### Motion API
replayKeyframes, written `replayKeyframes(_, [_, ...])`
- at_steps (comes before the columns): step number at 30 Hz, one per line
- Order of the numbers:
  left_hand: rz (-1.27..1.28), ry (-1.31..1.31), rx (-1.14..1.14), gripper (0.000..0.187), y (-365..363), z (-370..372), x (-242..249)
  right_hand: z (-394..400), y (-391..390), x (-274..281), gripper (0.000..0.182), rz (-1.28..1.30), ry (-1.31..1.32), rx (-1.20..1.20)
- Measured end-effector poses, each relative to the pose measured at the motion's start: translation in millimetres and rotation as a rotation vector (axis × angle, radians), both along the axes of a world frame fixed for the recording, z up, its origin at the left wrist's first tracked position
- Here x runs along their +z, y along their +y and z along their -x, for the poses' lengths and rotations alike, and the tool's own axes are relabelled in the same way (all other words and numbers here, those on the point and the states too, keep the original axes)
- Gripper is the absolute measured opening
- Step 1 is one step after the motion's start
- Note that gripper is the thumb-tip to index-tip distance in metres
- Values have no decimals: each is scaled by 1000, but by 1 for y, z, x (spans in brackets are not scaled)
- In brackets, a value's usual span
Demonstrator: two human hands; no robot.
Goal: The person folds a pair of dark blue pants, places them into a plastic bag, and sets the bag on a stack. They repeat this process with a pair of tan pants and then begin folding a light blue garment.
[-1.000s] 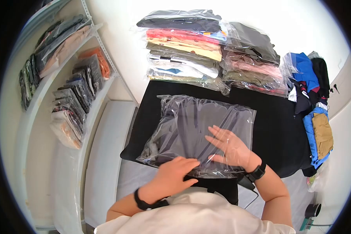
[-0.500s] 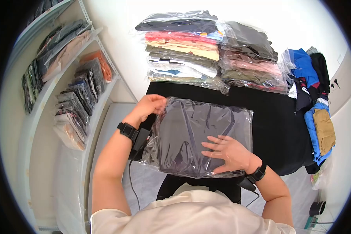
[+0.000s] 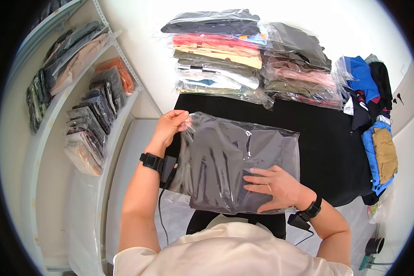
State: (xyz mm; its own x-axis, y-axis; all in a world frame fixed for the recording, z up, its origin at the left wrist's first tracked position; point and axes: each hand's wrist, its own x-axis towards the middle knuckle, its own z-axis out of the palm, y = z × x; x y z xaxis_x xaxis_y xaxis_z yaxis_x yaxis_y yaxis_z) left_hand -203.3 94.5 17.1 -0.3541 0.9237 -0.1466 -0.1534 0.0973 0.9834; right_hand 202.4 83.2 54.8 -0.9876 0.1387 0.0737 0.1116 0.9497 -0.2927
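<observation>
A folded dark grey garment (image 3: 221, 168) lies flat inside a clear plastic bag (image 3: 287, 140) at the near edge of the black-covered table. My left hand (image 3: 171, 125) pinches the bag's far left corner between thumb and fingers. On the right part of the bag, my right hand (image 3: 277, 187) rests palm down with its fingers spread. The plastic is creased, with loose film sticking out at the left past the garment's edge. Each wrist wears a black strap with a small box and a cable.
Behind the bag stand a tall stack of bagged clothes (image 3: 216, 60) and a lower stack (image 3: 301, 69). Loose clothes (image 3: 382, 152) lie at the table's right end. Shelves (image 3: 85, 124) with bagged garments rise at the left. The black tablecloth (image 3: 329, 147) shows around the bag.
My left hand has drawn the bag's corner slightly to the left, and the film there looks more stretched. My right hand has shifted a little right and nearer to me, still flat.
</observation>
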Motion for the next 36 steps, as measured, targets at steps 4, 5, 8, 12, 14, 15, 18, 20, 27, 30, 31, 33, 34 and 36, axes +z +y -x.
replayKeyframes(4, [217, -84, -142, 36, -9, 24, 10, -3, 2, -2, 65, 54, 34, -30])
replayKeyframes(5, [219, -82, -136, 36, -12, 24, 15, -3, 2, -4, 65, 56, 36, -25])
replayKeyframes(8, [278, 183, -221, 32, -19, 21, 20, -3, 2, -8, 64, 70, 43, -47])
replayKeyframes(12, [142, 271, -95, 21, -3, 23, 9, -2, 2, -5, 61, 38, 55, -19])
replayKeyframes(14, [29, 329, -27, 20, 8, 15, 13, -2, 2, -1, 60, 41, 61, -5])
replayKeyframes(15, [26, 327, -31, 20, 13, 9, 14, -2, 1, -1, 58, 55, 60, -10])
replayKeyframes(18, [-9, 346, 1, 30, 24, 1, 13, -2, 1, 2, 56, 104, 47, -33])
replayKeyframes(20, [9, 352, 64, 34, 18, -17, 27, 1, 6, 4, 56, 131, 38, -51])
replayKeyframes(27, [-506, 1204, -430, 60, -96, -96, 89, 41, 37, 7, 65, 125, 206, -28])
replayKeyframes(30, [-416, 1300, -544, 65, -128, -144, 60, 67, 57, -6, 63, 90, 68, 43])
replayKeyframes(31, [-378, 1326, -516, 67, -130, -150, 42, 77, 61, -10, 63, 88, 67, 57])
replayKeyframes(33, [-329, 1348, -481, 69, -129, -154, 20, 98, 71, -22, 61, -217, 68, 147])
replayKeyframes(34, [-308, 1377, -443, 64, -128, -155, 14, 107, 68, -11, 63, -241, -38, 142])
replayKeyframes(36, [-289, 1408, -409, 59, -126, -152, 4, 121, 77, -22, 66, -241, -18, 137])
